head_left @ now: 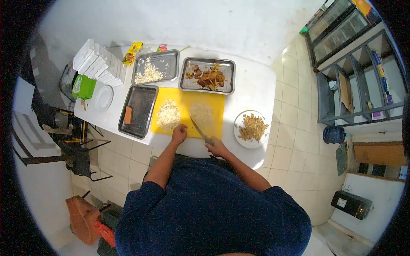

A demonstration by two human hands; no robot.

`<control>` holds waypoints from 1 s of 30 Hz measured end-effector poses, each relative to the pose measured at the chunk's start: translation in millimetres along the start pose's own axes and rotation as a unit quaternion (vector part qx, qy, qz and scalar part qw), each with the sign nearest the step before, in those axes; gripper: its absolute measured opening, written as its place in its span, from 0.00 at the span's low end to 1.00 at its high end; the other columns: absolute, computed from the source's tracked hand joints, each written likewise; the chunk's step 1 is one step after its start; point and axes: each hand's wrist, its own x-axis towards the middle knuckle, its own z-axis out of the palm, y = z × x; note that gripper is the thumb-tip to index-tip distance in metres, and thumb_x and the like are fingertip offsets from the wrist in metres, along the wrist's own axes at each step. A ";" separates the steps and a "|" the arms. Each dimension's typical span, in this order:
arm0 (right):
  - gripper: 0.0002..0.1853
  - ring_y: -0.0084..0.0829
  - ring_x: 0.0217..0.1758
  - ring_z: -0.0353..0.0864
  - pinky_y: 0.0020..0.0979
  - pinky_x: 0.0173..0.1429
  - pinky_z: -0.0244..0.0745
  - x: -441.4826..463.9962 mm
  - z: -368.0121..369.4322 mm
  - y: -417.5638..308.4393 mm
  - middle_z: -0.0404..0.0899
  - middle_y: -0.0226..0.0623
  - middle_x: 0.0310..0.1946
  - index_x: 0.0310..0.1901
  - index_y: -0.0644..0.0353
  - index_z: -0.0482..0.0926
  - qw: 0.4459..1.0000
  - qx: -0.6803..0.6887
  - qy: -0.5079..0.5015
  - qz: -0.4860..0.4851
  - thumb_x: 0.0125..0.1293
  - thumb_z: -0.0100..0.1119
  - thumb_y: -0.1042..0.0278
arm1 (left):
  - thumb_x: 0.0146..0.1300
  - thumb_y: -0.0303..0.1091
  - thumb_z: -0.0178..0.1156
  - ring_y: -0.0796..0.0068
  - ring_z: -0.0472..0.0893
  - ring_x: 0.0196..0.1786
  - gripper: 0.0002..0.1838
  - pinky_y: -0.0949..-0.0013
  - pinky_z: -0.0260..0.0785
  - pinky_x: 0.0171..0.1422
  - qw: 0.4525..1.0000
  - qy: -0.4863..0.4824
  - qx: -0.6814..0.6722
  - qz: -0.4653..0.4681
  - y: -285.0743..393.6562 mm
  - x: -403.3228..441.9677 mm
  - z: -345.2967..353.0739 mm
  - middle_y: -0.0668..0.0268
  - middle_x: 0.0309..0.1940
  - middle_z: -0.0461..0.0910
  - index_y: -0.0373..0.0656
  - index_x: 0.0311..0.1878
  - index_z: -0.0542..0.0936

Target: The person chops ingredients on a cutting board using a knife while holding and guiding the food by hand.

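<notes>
My right hand [217,147] is wrapped round the handle of a knife [199,129], its blade slanting up and left over a yellow cutting board [186,94]. My left hand [180,134] rests at the board's near edge with its fingers curled; whether anything is in them I cannot make out. Just beyond it lies a heap of chopped whitish pieces [168,115]. A fainter, thin patch of pale bits [202,116] is spread on the board's right half, by the knife tip.
Behind the board stand a tray [233,71] of browned chunks and a tray [175,64] with whitish pieces. A dark tray [139,112] with an orange-brown block is at left. A plate [237,135] of brown strips sits right. White boxes [95,62] are stacked far left.
</notes>
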 end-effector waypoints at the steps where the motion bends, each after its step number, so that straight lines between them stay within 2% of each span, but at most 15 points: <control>1: 0.16 0.29 0.27 0.79 0.34 0.29 0.73 -2.0 -1.2 -3.3 0.78 0.42 0.29 0.44 0.65 0.68 1.000 -0.002 -0.004 0.009 0.65 0.59 0.62 | 0.55 0.29 0.57 0.66 0.80 0.31 0.12 0.66 0.74 0.41 1.000 0.004 -0.001 0.008 -1.1 1.3 0.9 0.57 0.27 0.80 0.39 0.42 0.82; 8: 0.16 0.28 0.27 0.79 0.33 0.28 0.73 -6.2 2.0 2.0 0.77 0.41 0.29 0.47 0.64 0.69 1.000 0.001 -0.004 0.020 0.65 0.59 0.63 | 0.56 0.30 0.60 0.64 0.82 0.31 0.09 0.64 0.75 0.41 0.998 0.043 0.015 0.041 5.0 0.6 2.3 0.55 0.26 0.81 0.37 0.37 0.84; 11: 0.16 0.35 0.25 0.80 0.40 0.33 0.74 -9.1 2.6 -2.6 0.77 0.45 0.26 0.40 0.64 0.68 1.000 0.023 0.013 0.005 0.64 0.59 0.60 | 0.56 0.30 0.61 0.62 0.82 0.32 0.09 0.64 0.75 0.41 0.996 0.058 0.017 0.069 5.4 2.2 2.2 0.55 0.27 0.81 0.37 0.38 0.84; 14: 0.16 0.28 0.26 0.79 0.33 0.29 0.74 -6.0 1.1 -0.5 0.77 0.40 0.28 0.48 0.64 0.70 1.000 0.003 0.005 0.005 0.65 0.58 0.63 | 0.56 0.30 0.62 0.63 0.82 0.33 0.09 0.63 0.76 0.42 0.994 0.061 0.019 0.086 12.8 2.4 -0.4 0.55 0.28 0.81 0.38 0.40 0.83; 18: 0.16 0.29 0.26 0.79 0.33 0.29 0.74 -8.0 -0.4 -12.1 0.77 0.41 0.29 0.47 0.64 0.70 1.000 -0.010 0.003 0.011 0.65 0.58 0.61 | 0.55 0.27 0.62 0.63 0.83 0.34 0.09 0.64 0.76 0.42 0.994 0.060 0.014 0.089 22.2 -1.3 -7.9 0.56 0.28 0.81 0.38 0.41 0.82; 21: 0.16 0.30 0.25 0.79 0.35 0.30 0.74 -4.4 4.5 -2.5 0.77 0.41 0.29 0.46 0.65 0.70 1.000 -0.005 0.007 -0.011 0.65 0.58 0.61 | 0.54 0.26 0.63 0.62 0.82 0.34 0.07 0.64 0.75 0.42 0.993 0.046 0.014 0.107 19.3 0.1 -10.7 0.56 0.29 0.81 0.38 0.37 0.81; 24: 0.16 0.31 0.25 0.79 0.36 0.31 0.74 -0.6 6.0 4.5 0.77 0.42 0.28 0.45 0.65 0.70 0.999 -0.025 0.010 -0.021 0.65 0.58 0.62 | 0.53 0.26 0.64 0.61 0.82 0.34 0.06 0.64 0.75 0.41 0.983 0.052 0.062 0.166 19.9 3.4 -13.0 0.55 0.30 0.81 0.37 0.34 0.80; 26: 0.15 0.31 0.25 0.79 0.36 0.31 0.74 1.6 8.2 12.2 0.76 0.41 0.28 0.44 0.65 0.70 0.999 -0.043 0.020 -0.024 0.65 0.57 0.62 | 0.52 0.26 0.64 0.61 0.82 0.34 0.05 0.64 0.75 0.40 0.983 0.073 0.047 0.160 27.1 0.6 -11.5 0.55 0.29 0.80 0.36 0.32 0.80; 29: 0.19 0.44 0.31 0.81 0.43 0.37 0.73 -1.1 5.8 8.3 0.78 0.50 0.28 0.38 0.64 0.68 0.999 -0.030 0.025 -0.009 0.62 0.60 0.55 | 0.52 0.26 0.64 0.60 0.82 0.32 0.05 0.63 0.75 0.39 0.974 0.105 0.063 0.193 25.9 7.1 -6.0 0.56 0.27 0.80 0.36 0.31 0.80; 30: 0.19 0.45 0.33 0.80 0.44 0.38 0.73 3.3 5.7 14.5 0.78 0.50 0.29 0.38 0.64 0.68 0.999 -0.043 0.029 -0.009 0.62 0.60 0.55 | 0.52 0.27 0.65 0.60 0.82 0.31 0.05 0.63 0.75 0.39 0.969 0.115 0.074 0.208 22.7 9.0 -3.8 0.57 0.26 0.80 0.36 0.31 0.80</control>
